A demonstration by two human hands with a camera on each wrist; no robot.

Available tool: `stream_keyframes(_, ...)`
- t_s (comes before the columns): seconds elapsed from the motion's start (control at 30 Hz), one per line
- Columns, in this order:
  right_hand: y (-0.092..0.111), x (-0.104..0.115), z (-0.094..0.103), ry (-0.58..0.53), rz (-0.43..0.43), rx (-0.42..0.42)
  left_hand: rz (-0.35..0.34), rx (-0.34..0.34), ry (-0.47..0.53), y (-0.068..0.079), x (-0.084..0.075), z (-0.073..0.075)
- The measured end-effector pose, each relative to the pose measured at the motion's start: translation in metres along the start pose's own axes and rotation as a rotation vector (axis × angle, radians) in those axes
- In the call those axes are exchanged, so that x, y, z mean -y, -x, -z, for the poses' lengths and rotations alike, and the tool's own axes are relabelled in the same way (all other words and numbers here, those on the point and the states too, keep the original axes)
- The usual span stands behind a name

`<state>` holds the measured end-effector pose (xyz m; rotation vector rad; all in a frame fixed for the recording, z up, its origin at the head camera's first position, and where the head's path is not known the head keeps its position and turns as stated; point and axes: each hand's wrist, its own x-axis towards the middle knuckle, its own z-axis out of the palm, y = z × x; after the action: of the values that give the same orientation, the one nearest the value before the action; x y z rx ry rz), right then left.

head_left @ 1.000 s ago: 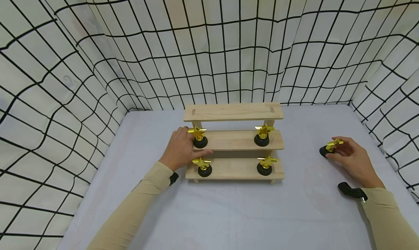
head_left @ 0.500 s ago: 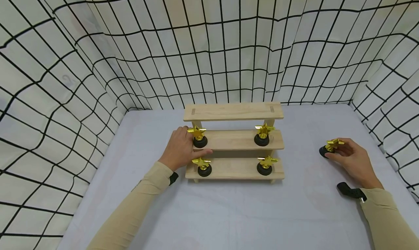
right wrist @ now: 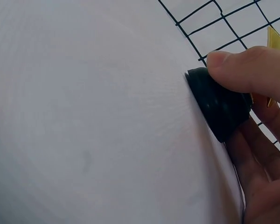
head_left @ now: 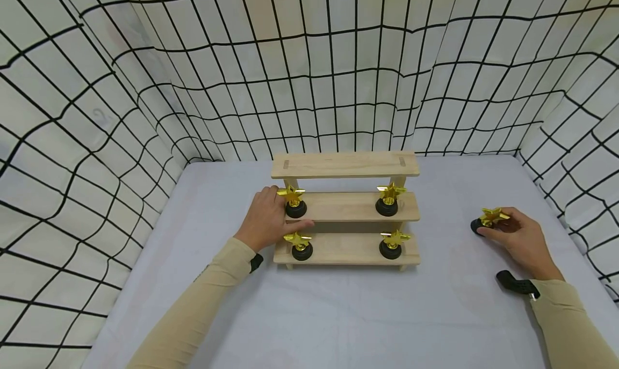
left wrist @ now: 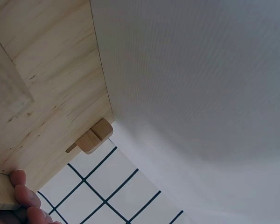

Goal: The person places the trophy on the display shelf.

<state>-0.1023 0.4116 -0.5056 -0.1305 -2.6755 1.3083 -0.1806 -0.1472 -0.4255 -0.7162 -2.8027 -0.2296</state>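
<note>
A three-tier wooden shelf (head_left: 345,166) stands on the white-covered table. My left hand (head_left: 271,218) grips its left end at the middle tier, thumb in front; in the left wrist view its fingertips (left wrist: 27,195) curl at a board's edge. At the table's right, my right hand (head_left: 524,240) pinches a gold star trophy (head_left: 491,217) by its round black base (right wrist: 219,102). The base is at the cloth; I cannot tell if it touches all round. Star trophies stand at both ends of the middle tier, left (head_left: 296,209) and right (head_left: 387,205).
The lowest tier bears star trophies at its left (head_left: 302,251) and right (head_left: 390,249). White walls with black netting (head_left: 309,79) enclose the table's back and sides. White tablecloth (head_left: 338,315) spreads in front of the shelf and between it and the right hand.
My right hand has shifted slightly toward me, and the trophy in it has turned a little, its star showing more to the head view. The left hand and the shelf stay put.
</note>
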Motion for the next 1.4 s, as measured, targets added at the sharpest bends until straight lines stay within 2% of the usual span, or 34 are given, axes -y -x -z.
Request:
stream_keyframes(0.43,0.000,-0.001,0.006,0.065,0.040,0.060,-0.007,-0.011,0.006,0.001,0.001,-0.001)
stream_keyframes(0.97,0.004,0.003,0.007,0.035,0.016,0.016,-0.012,-0.016,0.021,0.002,0.001,-0.001)
stream_keyframes(1.4,0.000,0.016,0.013,0.016,-0.027,0.035,-0.004,-0.012,0.009,0.001,0.002,-0.001)
